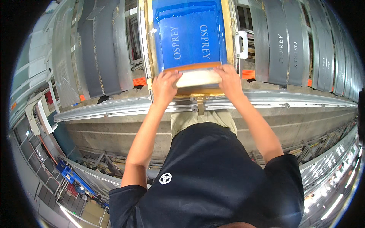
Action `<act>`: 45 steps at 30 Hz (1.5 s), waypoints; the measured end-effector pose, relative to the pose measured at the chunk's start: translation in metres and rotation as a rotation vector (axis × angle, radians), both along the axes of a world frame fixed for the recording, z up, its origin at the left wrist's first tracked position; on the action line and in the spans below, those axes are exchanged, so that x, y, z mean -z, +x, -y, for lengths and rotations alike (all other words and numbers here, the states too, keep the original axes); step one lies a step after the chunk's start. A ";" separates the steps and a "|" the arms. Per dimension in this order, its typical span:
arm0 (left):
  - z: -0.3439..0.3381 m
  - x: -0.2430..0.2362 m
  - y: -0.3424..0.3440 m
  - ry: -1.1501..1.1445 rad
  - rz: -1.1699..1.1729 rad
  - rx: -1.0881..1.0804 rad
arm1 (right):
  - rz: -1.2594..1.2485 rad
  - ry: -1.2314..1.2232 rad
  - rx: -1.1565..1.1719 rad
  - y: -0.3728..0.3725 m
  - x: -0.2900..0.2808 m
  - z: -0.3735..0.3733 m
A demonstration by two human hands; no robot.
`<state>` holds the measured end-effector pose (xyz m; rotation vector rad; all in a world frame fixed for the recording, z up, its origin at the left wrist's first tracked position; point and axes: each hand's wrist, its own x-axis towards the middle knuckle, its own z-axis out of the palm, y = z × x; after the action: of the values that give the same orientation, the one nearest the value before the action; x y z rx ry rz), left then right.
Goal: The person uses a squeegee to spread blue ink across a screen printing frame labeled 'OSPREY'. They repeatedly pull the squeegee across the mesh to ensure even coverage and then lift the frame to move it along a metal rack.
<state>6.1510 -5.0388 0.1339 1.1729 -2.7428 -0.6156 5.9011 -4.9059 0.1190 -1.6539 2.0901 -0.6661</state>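
A wide squeegee (198, 77) with a pale handle and an orange blade lies across the near end of a screen-printing frame (232, 34). My left hand (165, 86) grips its left end, fingers wrapped over the top. On its right end my right hand (229, 80) is closed in the same way. Beyond the blade stretches the screen's blue mesh (190, 38), glossy at the far part, with pale lettering in two columns. Yellowish edging runs along the frame's sides. What lies under the screen is hidden.
A metal rail (304, 98) crosses in front of me, with a brass-coloured bracket (200, 104) at the frame's near edge. A white handle (242, 45) sticks out on the frame's right side. Dark grey fabric panels lie on boards at left (99, 53) and right (283, 45).
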 end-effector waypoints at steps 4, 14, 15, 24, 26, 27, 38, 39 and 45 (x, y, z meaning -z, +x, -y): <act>-0.013 -0.006 0.010 -0.056 -0.031 0.012 | -0.093 0.086 -0.055 0.004 -0.015 -0.006; 0.235 -0.018 -0.111 0.064 0.069 -0.052 | -0.143 -0.056 -0.111 -0.133 -0.008 0.235; 0.258 -0.020 -0.123 0.066 0.068 -0.056 | -0.121 -0.023 -0.109 -0.144 -0.009 0.254; 0.247 0.003 -0.120 0.142 0.070 -0.051 | -0.188 -0.061 0.052 -0.124 0.010 0.229; 0.207 -0.002 -0.097 0.122 0.086 -0.033 | -0.173 0.001 0.016 -0.100 0.006 0.182; 0.179 -0.005 -0.082 0.096 0.101 0.003 | -0.176 -0.042 0.012 -0.084 0.005 0.153; 0.004 -0.009 0.016 -0.096 -0.156 0.054 | 0.242 -0.071 -0.126 -0.029 -0.026 0.008; 0.005 -0.008 0.013 -0.087 -0.167 0.038 | 0.610 0.005 0.136 -0.048 -0.018 0.022; -0.003 -0.010 0.019 -0.054 -0.154 0.014 | 0.132 -0.173 0.560 -0.146 0.041 0.101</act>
<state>6.1699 -5.0356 0.1441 1.0493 -2.6240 -0.6024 5.7551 -5.0074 0.0781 -1.0500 2.4625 -1.1196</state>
